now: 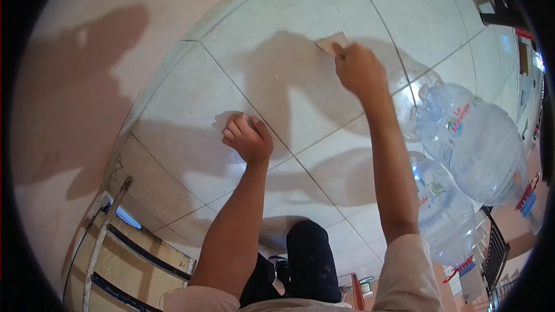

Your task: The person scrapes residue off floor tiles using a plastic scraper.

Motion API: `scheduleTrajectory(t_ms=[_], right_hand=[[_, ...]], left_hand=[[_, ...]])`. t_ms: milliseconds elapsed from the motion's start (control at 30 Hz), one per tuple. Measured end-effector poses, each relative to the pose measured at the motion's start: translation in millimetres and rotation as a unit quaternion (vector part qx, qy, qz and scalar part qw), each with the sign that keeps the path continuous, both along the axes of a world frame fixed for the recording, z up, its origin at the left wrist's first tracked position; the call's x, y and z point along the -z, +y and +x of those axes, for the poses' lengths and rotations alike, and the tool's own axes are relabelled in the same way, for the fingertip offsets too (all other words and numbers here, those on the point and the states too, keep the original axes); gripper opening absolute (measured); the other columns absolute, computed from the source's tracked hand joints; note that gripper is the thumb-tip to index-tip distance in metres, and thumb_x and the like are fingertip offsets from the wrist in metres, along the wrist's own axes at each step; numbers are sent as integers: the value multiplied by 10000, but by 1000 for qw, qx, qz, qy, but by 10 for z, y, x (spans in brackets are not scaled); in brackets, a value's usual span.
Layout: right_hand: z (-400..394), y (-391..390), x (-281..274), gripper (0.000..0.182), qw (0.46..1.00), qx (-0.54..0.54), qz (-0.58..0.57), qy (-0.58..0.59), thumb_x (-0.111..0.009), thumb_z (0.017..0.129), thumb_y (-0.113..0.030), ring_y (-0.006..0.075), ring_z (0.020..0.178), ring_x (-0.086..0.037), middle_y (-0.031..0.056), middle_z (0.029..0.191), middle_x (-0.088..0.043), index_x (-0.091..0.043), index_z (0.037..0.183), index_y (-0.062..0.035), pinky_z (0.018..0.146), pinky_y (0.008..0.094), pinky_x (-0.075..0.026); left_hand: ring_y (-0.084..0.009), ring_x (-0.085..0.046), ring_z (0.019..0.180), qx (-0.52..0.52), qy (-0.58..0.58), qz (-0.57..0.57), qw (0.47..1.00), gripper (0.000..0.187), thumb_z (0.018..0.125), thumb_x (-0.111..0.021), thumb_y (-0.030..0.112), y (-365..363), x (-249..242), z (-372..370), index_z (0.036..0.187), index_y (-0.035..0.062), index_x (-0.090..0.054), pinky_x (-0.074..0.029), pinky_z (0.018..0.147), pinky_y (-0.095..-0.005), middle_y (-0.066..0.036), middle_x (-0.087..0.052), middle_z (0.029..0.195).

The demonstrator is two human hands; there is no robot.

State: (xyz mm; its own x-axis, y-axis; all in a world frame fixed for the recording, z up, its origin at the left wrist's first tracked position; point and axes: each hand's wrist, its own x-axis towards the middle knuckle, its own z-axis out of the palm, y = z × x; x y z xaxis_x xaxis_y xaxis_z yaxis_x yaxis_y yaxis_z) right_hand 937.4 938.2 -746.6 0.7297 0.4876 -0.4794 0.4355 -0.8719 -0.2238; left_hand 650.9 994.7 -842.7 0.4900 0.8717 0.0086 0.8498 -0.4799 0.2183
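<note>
My right hand [361, 69] reaches out over the white tiled floor [312, 110], thumb and fingers pinched on a flat tan piece [332, 42] with straight edges, like card or a thin scraper. Its far edge rests right at the tile surface, and my fingers cover the near part. Lower and to the left, my left hand [248, 137] hovers close over the tiles with its fingers loosely curled in and nothing visible in them. Shadows of both arms fall across the floor around the hands.
Large clear water bottles [471, 141] with red handles lie on the right, close beside my right forearm. A ladder-like frame [110, 228] with dark rungs stands at lower left. The pink wall [87, 52] borders the floor on the left. My dark-clothed knee [312, 260] is below.
</note>
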Motion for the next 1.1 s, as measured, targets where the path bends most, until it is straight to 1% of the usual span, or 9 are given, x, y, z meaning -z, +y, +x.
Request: scheduleTrajectory(t_ms=[67,133,367,433,633,700,833,967,1100], right_hand=[[97,-56,-29,281,1000,-5,1,-2,-495,1006,-269,402,840,-676,213,876,-693,-722,1153,-192,762,519,-532],[-62,-313,99,286,993,-14,110,-32,-510,998,-243,398,839,-676,219,862,-685,-703,1204,-199,758,511,-533],[-624,-1630,-142,349,992,126,-3,18,-560,1001,-279,400,765,-666,191,812,-683,-626,1340,-323,701,495,-514],[-489,-1587,-77,373,995,100,-19,13,-569,989,-283,401,789,-672,197,836,-691,-614,1357,-323,725,496,-524],[335,-37,167,316,989,-98,85,-76,-576,967,-265,395,844,-664,199,879,-689,-687,1261,-226,761,464,-531],[353,14,91,298,990,-84,94,-66,-580,957,-262,393,831,-670,195,875,-694,-704,1225,-227,751,475,-536],[229,-583,-27,274,992,-31,107,-63,-595,958,-275,390,816,-679,183,862,-704,-724,1195,-225,735,479,-537],[18,-1368,-280,315,997,82,-3,-16,-626,960,-265,389,790,-679,180,848,-707,-687,1269,-267,716,464,-536],[159,-1078,-83,279,999,-5,24,-42,-579,980,-296,385,796,-681,179,855,-705,-712,1219,-240,720,478,-536]], left_hand=[[-342,-439,1060,7,-10,1,1000,200,886,-558,212,-44,-13,51,1039,93,-507,-315,886,-472,-112,-507,1148],[-344,-442,1059,-3,-32,-4,999,196,879,-560,210,-39,-12,26,1029,92,-514,-320,881,-479,-111,-510,1139],[-334,-439,1070,-4,-1,-12,1000,248,865,-567,204,-35,-58,22,1075,83,-515,-313,913,-457,-120,-500,1172],[-334,-439,1073,-6,7,-20,1000,252,866,-566,207,-34,-56,40,1080,84,-516,-313,915,-456,-122,-498,1183],[-349,-442,1067,10,-13,10,1000,184,896,-534,207,-40,3,13,1036,99,-484,-331,876,-485,-115,-496,1204],[-344,-442,1066,5,-10,6,1000,219,879,-547,225,-32,16,4,1046,91,-504,-330,884,-483,-118,-503,1203],[-339,-440,1064,-5,-12,-10,1000,263,853,-571,233,-37,25,-6,1070,95,-515,-323,898,-477,-112,-510,1204],[-335,-440,1068,-7,7,-23,1000,254,841,-582,235,-36,-42,22,1051,105,-524,-313,915,-465,-107,-516,1205],[-341,-437,1072,-5,-3,-27,1000,262,847,-575,247,-42,-17,4,1060,107,-519,-317,908,-471,-111,-516,1203]])
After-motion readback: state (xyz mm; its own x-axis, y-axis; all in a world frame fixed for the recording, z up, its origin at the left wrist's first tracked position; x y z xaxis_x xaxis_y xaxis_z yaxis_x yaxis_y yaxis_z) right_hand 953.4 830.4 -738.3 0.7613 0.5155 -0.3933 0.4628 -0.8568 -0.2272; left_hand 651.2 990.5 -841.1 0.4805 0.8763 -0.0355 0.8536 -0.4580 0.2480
